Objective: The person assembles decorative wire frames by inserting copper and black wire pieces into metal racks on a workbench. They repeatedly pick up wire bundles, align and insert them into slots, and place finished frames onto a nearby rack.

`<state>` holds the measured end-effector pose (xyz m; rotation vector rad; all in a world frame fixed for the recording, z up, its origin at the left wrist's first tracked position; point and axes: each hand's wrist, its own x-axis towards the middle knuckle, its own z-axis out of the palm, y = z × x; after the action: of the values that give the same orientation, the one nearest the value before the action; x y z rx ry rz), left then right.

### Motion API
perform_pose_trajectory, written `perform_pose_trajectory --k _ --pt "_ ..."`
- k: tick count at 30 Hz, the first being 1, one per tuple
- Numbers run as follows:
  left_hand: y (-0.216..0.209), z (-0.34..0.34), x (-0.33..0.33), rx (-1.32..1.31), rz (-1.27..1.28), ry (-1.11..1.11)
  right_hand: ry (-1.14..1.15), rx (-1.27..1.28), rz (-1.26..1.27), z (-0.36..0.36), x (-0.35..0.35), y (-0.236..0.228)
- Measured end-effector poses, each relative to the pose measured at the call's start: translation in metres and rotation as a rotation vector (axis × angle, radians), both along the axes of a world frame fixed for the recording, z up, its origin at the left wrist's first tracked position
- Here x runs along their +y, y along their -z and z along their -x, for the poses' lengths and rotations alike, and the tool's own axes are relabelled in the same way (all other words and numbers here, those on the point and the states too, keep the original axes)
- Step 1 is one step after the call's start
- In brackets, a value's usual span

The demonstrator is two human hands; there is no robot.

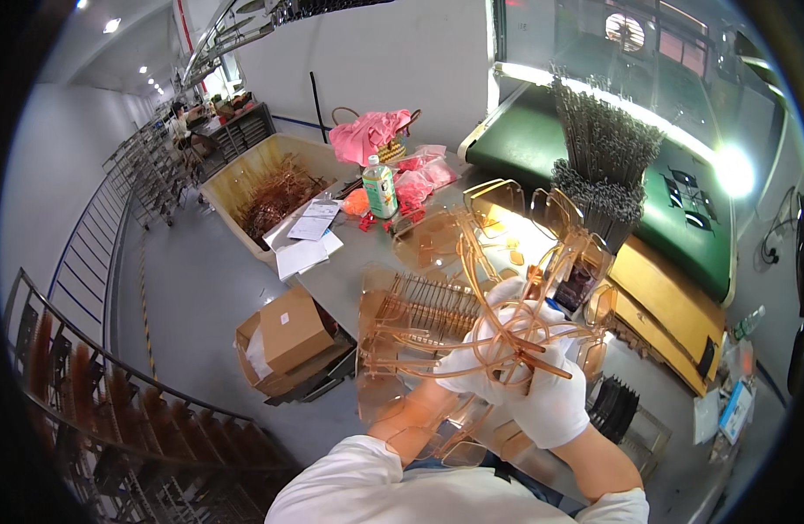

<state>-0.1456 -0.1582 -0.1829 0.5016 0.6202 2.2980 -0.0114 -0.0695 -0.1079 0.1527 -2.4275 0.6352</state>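
Both my hands wear white gloves and are closed around a branching amber plastic sprue [549, 365], with clear amber spectacle-like pieces spreading out on its arms. My left hand [468, 360] grips the stems from the left, and my right hand [555, 409] wraps the lower centre. Some fingertips are hidden behind the looping stems. Just left of the hands, a row of similar thin amber parts [432, 304] lies on the table. Under the bright light beyond them sit small loose amber pieces [516, 257].
A green conveyor belt [515, 144] runs along the far right, bearing a tall bundle of grey rods [604, 131]. A bottle [380, 188] stands near pink bags [424, 175] and papers [302, 256]. Left are a cardboard box [284, 336] and a cream bin [223, 188]; yellow boards [664, 301] lie right.
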Motion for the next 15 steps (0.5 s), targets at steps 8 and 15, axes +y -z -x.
perform_pose_trajectory --k 8,15 --pt "-0.014 -0.04 0.01 0.032 0.023 0.039 0.073 -0.042 -0.081 -0.043 0.003 -0.006" --pt "-0.034 -0.044 -0.006 0.109 0.079 0.014 0.034 -0.089 0.021 -0.054 0.01 -0.016"
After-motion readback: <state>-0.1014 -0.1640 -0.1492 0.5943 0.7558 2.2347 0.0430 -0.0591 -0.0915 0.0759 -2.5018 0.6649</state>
